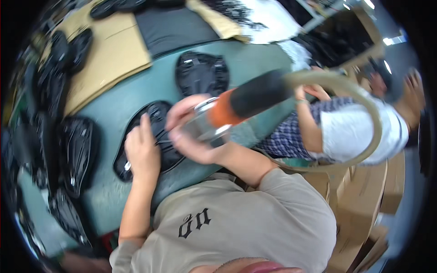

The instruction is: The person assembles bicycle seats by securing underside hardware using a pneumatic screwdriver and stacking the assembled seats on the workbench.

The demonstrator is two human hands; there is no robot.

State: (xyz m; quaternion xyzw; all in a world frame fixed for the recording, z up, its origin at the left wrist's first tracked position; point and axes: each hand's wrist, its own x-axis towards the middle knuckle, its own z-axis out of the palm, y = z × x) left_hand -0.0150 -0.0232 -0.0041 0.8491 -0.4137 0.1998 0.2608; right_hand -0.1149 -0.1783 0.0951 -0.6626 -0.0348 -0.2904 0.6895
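Note:
A black, padded bicycle saddle (pixel 166 132) lies underside up on the green table in front of me. My left hand (pixel 142 152) is on its left part, index finger stretched forward and the other fingers bent against it. My right hand (pixel 195 148) is wrapped round the metal body of an air tool (pixel 223 111) with an orange collar and black end, above the saddle's right side. The tool's tip and what it touches are hidden, and motion blurs the hand. A second black saddle (pixel 201 73) lies farther back, also underside up.
The tool's pale hose (pixel 375 123) loops to my right. Several black saddles (pixel 77 152) are piled at the left. Cardboard (pixel 107 50) and a dark sheet (pixel 175 27) lie at the back. Another person's arm (pixel 309 127) is close on the right, beside cardboard boxes (pixel 364 195).

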